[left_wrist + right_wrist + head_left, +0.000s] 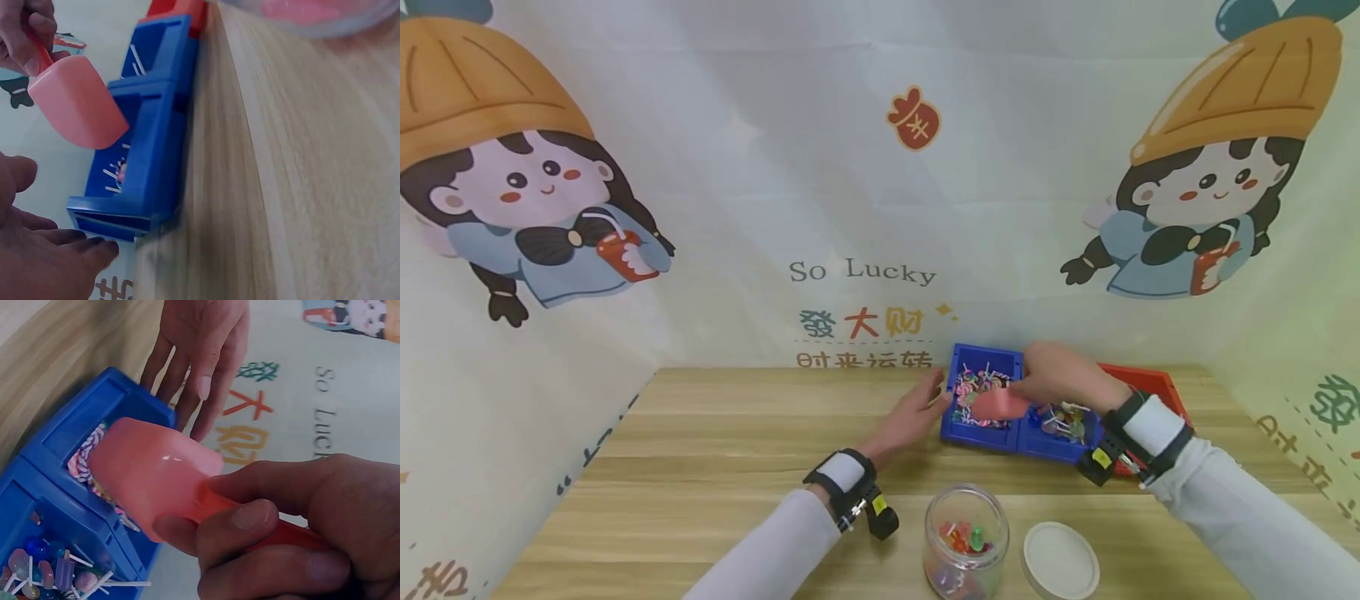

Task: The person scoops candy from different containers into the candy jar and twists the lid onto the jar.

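My right hand [1063, 377] grips a pink scoop [156, 469] by its handle, and the scoop's blade hangs over the left blue bin [981, 439]. Small swirled lollipops [977, 387] with white sticks lie in that bin. Beside the bin's left wall is my left hand [913, 414], its fingers extended and holding nothing. In the left wrist view the left fingertips [100, 250] come right up to the bin's end. The second blue bin [1052, 447], under my right hand, holds shiny coloured lollipops [59, 572].
A clear jar [966, 533] without its lid stands at the front, with colourful candies inside. Right of it lies a white round lid [1060, 560]. A red bin [1165, 392] sits at the far right, partly behind my right arm. A printed cloth [737, 167] hangs behind the wooden table [722, 467].
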{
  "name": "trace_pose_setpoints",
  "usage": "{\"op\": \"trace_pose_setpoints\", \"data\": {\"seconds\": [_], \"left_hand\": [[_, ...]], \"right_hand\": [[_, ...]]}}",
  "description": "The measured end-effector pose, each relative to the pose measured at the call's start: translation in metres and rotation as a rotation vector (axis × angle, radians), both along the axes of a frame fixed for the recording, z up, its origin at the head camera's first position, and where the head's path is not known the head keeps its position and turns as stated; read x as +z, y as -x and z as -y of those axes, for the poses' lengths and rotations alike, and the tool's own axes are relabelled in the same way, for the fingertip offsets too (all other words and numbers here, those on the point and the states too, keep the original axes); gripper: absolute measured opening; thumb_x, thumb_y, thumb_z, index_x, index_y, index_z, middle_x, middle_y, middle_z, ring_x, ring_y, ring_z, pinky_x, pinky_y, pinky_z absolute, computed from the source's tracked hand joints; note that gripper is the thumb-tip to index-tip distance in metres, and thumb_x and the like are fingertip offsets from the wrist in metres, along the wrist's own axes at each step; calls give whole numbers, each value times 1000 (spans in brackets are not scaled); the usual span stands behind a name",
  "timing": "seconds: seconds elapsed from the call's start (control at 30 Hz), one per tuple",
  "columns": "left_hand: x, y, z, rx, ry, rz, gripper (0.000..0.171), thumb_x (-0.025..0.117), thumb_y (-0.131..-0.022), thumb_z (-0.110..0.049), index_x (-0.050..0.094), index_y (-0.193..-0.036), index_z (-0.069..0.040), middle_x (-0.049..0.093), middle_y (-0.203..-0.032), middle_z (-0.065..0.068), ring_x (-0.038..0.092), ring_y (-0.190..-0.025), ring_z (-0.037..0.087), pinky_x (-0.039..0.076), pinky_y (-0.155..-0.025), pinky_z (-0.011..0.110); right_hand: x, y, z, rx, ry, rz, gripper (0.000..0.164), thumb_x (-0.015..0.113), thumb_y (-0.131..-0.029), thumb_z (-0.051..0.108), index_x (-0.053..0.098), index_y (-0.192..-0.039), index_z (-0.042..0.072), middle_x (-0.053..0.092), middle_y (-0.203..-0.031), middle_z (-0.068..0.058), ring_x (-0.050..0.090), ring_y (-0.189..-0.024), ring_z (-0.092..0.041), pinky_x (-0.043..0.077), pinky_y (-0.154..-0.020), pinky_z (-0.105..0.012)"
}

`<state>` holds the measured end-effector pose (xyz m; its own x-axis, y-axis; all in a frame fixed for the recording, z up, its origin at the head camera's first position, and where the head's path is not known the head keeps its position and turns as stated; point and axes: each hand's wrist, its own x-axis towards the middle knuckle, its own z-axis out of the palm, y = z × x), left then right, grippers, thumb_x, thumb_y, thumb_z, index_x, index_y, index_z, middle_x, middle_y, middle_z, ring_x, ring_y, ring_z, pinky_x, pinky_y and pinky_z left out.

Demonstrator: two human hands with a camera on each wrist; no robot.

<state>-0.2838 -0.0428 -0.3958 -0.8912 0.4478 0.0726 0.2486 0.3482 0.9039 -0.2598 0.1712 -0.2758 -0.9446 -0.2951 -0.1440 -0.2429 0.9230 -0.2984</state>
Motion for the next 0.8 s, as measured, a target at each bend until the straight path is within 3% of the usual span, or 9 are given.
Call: {"op": "trace_pose_setpoints", "data": {"seconds": [0.2, 0.37, 0.47, 0.57, 0.7, 0.8], "left_hand": [[-12, 11, -5, 1, 70, -16, 57, 38, -103, -16, 13, -151, 3, 26, -153, 28, 33, -141, 38, 27, -118, 46], [-21, 16, -7, -5, 137, -64, 55, 37, -103, -16, 16, -150, 6, 34, -150, 28, 35, -140, 37, 27, -119, 45], [-23, 17, -9, -27, 148, -85, 53, 37, -103, -14, 20, -150, 3, 36, -150, 25, 34, -140, 36, 27, -118, 47], [-21, 17, -11, -49, 167, -103, 52, 38, -103, -12, 22, -150, 0, 35, -152, 22, 34, -141, 35, 27, -118, 47], [-20, 16, -11, -51, 190, -145, 49, 40, -102, -8, 27, -148, 2, 41, -147, 24, 41, -136, 35, 31, -116, 47], [-20, 17, -10, -38, 199, -168, 47, 41, -101, -7, 31, -145, 3, 47, -141, 25, 47, -131, 35, 36, -113, 48]], "right_hand": [[3, 21, 8, -6, -17, 148, 27, 60, -77, 10, 50, -52, 12, 44, -49, 4, 38, -43, -8, 28, -42, -18], [2, 37, 16, -61, -63, 300, 31, 60, -80, 11, 50, -52, 12, 41, -49, 5, 33, -43, -6, 23, -42, -18], [-4, 41, 22, -83, -61, 343, 31, 60, -81, 11, 50, -51, 12, 40, -48, 5, 30, -43, -5, 22, -42, -18], [-11, 40, 29, -80, -50, 280, 29, 60, -76, 8, 50, -49, 12, 40, -47, 6, 31, -42, -6, 23, -41, -18], [-27, 31, 40, -84, -42, 44, 20, 58, -70, 5, 46, -55, 12, 44, -56, 1, 41, -50, -13, 31, -44, -22], [-43, 24, 47, -113, -7, -106, 15, 60, -73, 9, 50, -62, 9, 52, -64, -5, 49, -58, -20, 39, -48, -28]]}}
